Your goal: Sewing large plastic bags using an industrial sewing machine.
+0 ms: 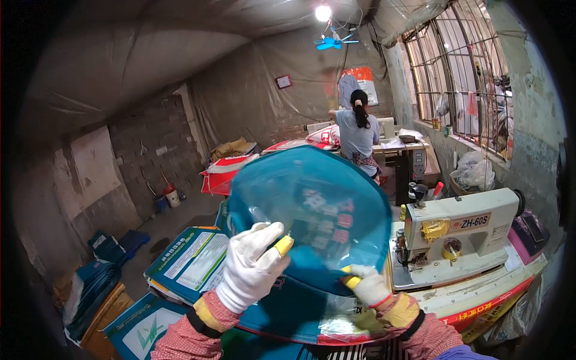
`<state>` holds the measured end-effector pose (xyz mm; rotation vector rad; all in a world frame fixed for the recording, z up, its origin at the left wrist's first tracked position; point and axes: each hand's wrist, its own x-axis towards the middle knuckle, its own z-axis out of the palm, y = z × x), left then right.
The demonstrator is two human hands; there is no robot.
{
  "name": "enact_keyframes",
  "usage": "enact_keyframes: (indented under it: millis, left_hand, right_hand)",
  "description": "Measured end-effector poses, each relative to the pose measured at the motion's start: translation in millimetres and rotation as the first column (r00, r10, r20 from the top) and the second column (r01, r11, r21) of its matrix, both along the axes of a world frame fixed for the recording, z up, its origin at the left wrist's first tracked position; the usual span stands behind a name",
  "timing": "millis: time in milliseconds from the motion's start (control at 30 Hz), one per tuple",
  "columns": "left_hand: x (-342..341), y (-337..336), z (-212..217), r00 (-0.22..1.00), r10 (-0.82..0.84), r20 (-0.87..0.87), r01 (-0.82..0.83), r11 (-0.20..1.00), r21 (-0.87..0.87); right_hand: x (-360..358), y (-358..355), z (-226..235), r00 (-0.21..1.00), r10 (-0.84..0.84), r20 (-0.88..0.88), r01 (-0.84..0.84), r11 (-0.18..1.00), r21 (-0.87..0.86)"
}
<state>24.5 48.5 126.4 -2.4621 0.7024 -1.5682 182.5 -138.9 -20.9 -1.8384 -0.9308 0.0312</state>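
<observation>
A large teal plastic woven sack [354, 210] stands spread before me, its glossy clear-looking panel facing me. My right hand [371, 287], in a white glove with yellow tape on the fingers, pinches the sack's lower right edge. In front of the sack's left part is my left hand [255, 267], gloved the same way. Its fingers are bent and apart from the yellow-taped digit, and nothing shows between them. Beneath both hands lies more teal sack material [288, 312], with a clear, shiny printed patch near my right wrist.
A white sewing machine [459, 231] stands on the table [474, 294] at right. Stacked printed sacks [195, 258] lie at left. Farther back, a person [359, 135] sits at another machine, near red and white sacks [231, 168]. A barred window is at right.
</observation>
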Motion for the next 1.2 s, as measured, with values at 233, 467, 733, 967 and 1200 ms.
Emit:
enact_keyframes:
  millis: [233, 467, 733, 967, 1200]
  left_hand:
    - [30.7, 48.1, -106.9, 0.866, 0.124, -0.485, -0.225, 0.962, -0.155]
    - [116.8, 125.4, -175.9, 0.894, 0.262, -0.363, -0.430, 0.730, -0.531]
    - [86.9, 131.3, 1.1, 0.843, 0.537, -0.041, -0.536, 0.830, -0.152]
    - [-27.8, 160.7, -103.6, 0.600, 0.768, -0.224, -0.789, 0.614, -0.010]
    - [-134.3, 248.4, -221.1, 0.257, 0.743, -0.618, -0.807, 0.517, 0.286]
  right_hand:
    - [-16.4, -102.5, 30.8, 0.860, 0.136, -0.493, 0.113, 0.889, 0.443]
    - [-51.4, -165.2, 41.6, 0.953, 0.019, -0.302, 0.162, 0.812, 0.561]
    - [-6.9, -166.0, 43.6, 0.897, -0.161, -0.412, 0.361, 0.805, 0.470]
    - [39.0, -103.0, -33.0, 0.946, -0.323, 0.025, 0.321, 0.945, 0.064]
    - [-63.1, -49.8, -51.3, 0.938, 0.158, -0.310, -0.226, 0.954, -0.198]
